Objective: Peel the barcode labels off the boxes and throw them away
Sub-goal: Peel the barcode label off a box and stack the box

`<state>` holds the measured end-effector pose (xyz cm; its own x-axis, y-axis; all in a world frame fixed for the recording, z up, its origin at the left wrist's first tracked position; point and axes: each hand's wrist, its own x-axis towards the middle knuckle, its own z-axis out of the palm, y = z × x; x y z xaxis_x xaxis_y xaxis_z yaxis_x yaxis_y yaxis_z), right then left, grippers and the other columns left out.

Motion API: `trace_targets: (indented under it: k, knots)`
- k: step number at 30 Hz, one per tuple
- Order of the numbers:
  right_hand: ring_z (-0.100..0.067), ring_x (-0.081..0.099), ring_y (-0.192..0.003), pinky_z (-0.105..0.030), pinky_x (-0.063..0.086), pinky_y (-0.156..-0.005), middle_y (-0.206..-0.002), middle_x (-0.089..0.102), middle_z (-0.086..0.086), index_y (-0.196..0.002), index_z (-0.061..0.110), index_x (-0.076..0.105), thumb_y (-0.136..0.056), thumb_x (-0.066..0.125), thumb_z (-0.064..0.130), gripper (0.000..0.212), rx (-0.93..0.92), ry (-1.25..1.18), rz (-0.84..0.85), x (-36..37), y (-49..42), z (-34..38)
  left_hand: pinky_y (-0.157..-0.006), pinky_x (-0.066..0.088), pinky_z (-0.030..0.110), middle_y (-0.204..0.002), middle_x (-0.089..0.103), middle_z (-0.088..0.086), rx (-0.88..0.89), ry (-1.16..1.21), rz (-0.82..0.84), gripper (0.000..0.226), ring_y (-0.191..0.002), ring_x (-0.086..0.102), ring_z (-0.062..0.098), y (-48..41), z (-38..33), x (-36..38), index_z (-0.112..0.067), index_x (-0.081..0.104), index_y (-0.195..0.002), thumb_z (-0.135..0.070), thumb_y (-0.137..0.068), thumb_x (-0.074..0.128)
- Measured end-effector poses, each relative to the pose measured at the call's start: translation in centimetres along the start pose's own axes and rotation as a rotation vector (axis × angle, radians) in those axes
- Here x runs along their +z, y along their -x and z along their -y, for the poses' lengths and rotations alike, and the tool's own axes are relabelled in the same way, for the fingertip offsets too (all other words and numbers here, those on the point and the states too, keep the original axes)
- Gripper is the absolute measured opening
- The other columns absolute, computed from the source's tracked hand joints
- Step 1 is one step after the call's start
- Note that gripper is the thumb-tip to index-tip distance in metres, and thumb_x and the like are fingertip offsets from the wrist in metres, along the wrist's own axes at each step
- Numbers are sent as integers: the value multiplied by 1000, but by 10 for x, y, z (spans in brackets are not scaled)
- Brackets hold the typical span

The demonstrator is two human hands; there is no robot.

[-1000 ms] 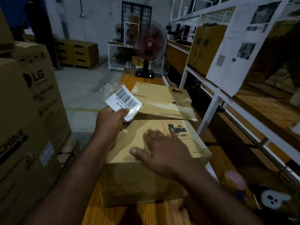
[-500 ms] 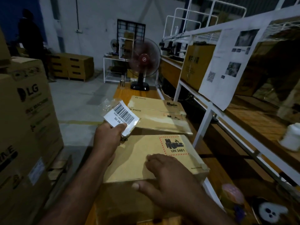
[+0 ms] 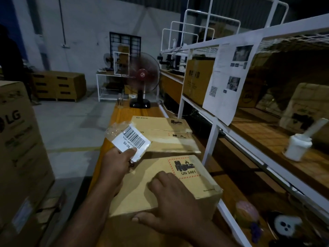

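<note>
My left hand (image 3: 116, 164) pinches a white barcode label (image 3: 132, 139) with clear tape stuck along its edges, held up above the left corner of the near cardboard box (image 3: 147, 189). That box carries a red-framed UN 3481 battery mark. My right hand (image 3: 166, 202) lies on the box top at its near edge, with the thumb against the front face. A second, flatter cardboard box (image 3: 169, 138) lies just beyond on the same wooden bench.
Large LG cartons (image 3: 19, 139) stand at the left. A white metal rack (image 3: 213, 132) with wooden shelves, a hung paper sheet and a white jar (image 3: 296, 148) runs along the right. A spinning fan (image 3: 141, 81) stands at the bench's far end. A person stands at far left.
My right hand has slid back along the box top to its near edge, thumb now over the front. The left hand keeps the label raised, shifted slightly as the view rose.
</note>
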<state>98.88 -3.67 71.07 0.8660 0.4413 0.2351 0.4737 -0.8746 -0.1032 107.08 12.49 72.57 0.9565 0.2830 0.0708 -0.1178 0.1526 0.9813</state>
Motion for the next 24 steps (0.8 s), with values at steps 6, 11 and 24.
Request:
trace_targets:
  k: [6,11,24]
  knots:
    - [-19,41,-108,-38,38,-97,-119,45,2,-115,23,51,-77,37,87,76,67,90,-78,12,-15,-11,-66,53,39,-86,78,5,-104,14,160,13,-75,74,31,-10,0,19,-15,71,-103,-15,-91,67]
    - [-18,44,-110,-37,38,-98,-118,48,3,-114,26,54,-81,33,86,71,73,151,-116,21,-31,-26,-59,46,32,-83,76,12,-129,-2,241,11,-66,72,28,-12,2,18,-10,70,-97,-17,-90,69]
    - [-7,46,-111,-32,47,-90,-125,50,11,-123,35,56,-73,60,77,66,136,-134,-74,7,-51,-61,-50,53,23,-73,74,15,-219,45,416,10,-59,64,19,3,-15,-7,2,70,-90,-8,-89,68]
